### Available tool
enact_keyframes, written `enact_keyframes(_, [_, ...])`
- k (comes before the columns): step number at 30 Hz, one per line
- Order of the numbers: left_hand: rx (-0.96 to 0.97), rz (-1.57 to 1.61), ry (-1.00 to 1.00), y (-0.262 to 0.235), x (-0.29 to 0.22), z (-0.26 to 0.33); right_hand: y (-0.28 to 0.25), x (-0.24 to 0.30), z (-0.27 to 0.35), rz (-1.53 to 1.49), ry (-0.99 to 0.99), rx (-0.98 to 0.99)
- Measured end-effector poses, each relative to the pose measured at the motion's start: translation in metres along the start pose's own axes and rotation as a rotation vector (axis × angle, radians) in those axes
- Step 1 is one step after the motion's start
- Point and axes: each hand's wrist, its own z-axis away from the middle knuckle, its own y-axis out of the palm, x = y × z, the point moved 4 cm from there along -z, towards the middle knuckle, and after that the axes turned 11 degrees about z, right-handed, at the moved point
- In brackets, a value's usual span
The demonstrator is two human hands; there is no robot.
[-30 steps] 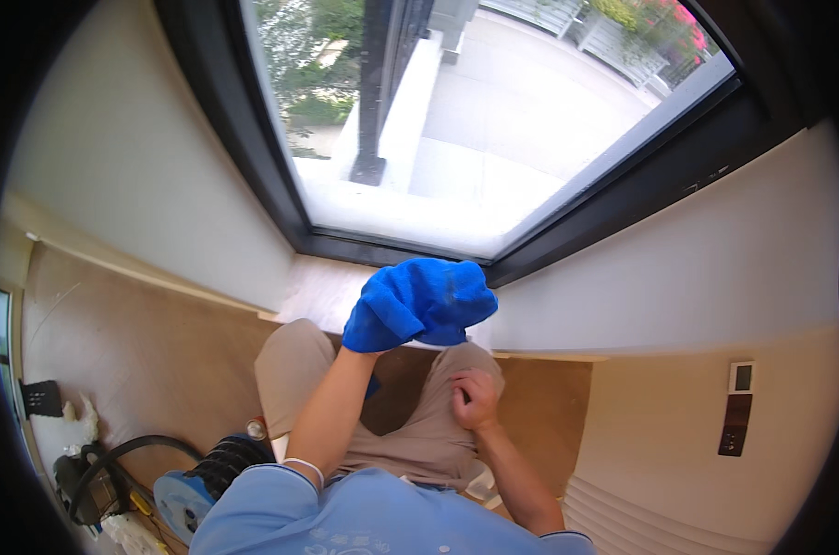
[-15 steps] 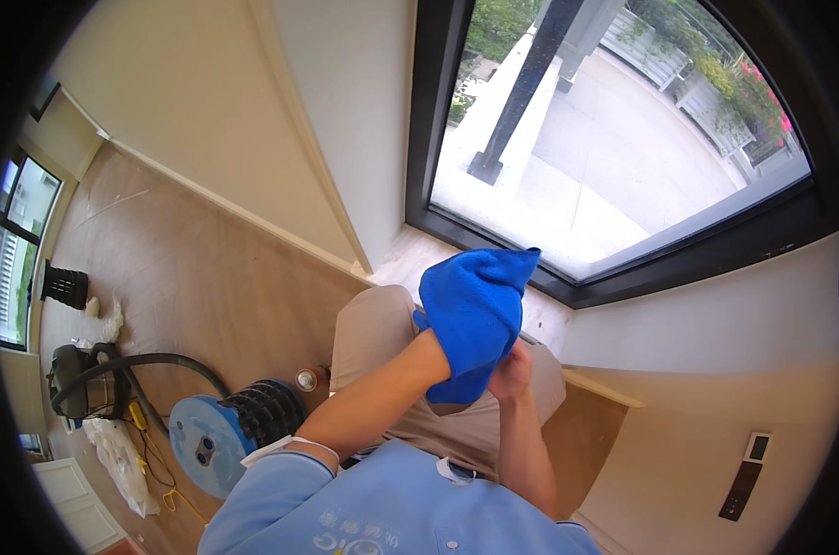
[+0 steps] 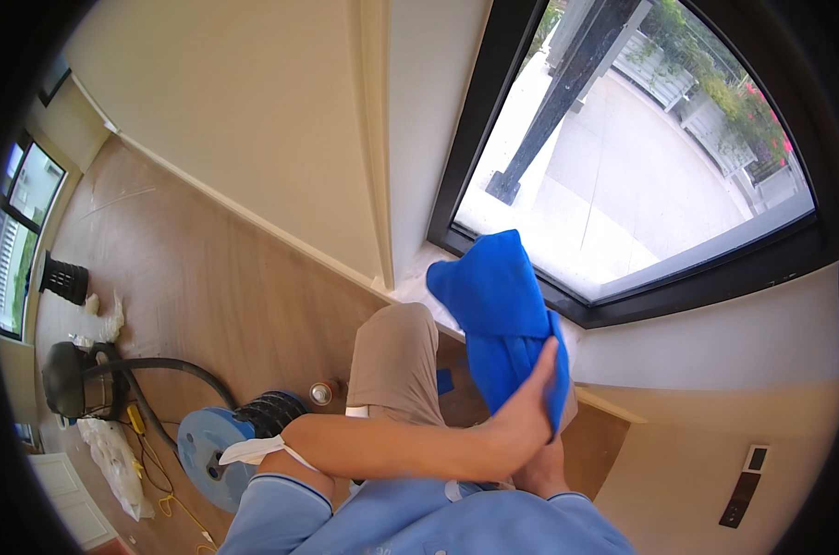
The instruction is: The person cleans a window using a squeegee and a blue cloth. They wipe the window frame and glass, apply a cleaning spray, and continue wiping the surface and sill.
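A blue microfiber cloth (image 3: 498,301) stands up in front of my knees, folded over itself and reaching toward the window frame. My left arm crosses my lap, and my left hand (image 3: 527,402) grips the cloth's lower right edge, thumb pointing up along it. Behind that wrist my right forearm (image 3: 541,470) rises; the right hand is hidden by the left hand and the cloth, so its fingers do not show. A small blue patch (image 3: 445,380) shows beside my knee (image 3: 396,356).
The black-framed window (image 3: 595,310) stands ahead, over a pale sill. Left on the wood floor (image 3: 207,268) are a can (image 3: 321,393), a blue-topped drum (image 3: 211,458) with a black hose, a dark vacuum-like machine (image 3: 68,379), a plastic bag (image 3: 114,462) and a black basket (image 3: 65,278).
The left hand has come out from under the cloth and swung right to its lower edge. The cloth has shifted right and now stands taller. The view has turned slightly.
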Motion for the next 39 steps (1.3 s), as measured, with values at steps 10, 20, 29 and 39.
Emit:
enact_keyframes(10, [-0.807,0.916,-0.765,0.105,0.143,0.086,0.022,0.060,-0.106,1.538,-0.604,-0.205])
enact_keyframes(20, [-0.595,0.564,-0.873,0.247,0.150,0.096,0.042,0.004,-0.202,0.527,-0.544,-0.574])
enact_keyframes(29, [-0.629,0.594,-0.864,0.248,0.163,0.098,0.054,0.011,-0.192,0.506,-0.623,-0.646])
enact_keyframes(39, [-0.637,0.576,-0.861,0.254,0.162,0.102,0.061,0.018,-0.194,0.408,-0.539,-0.584])
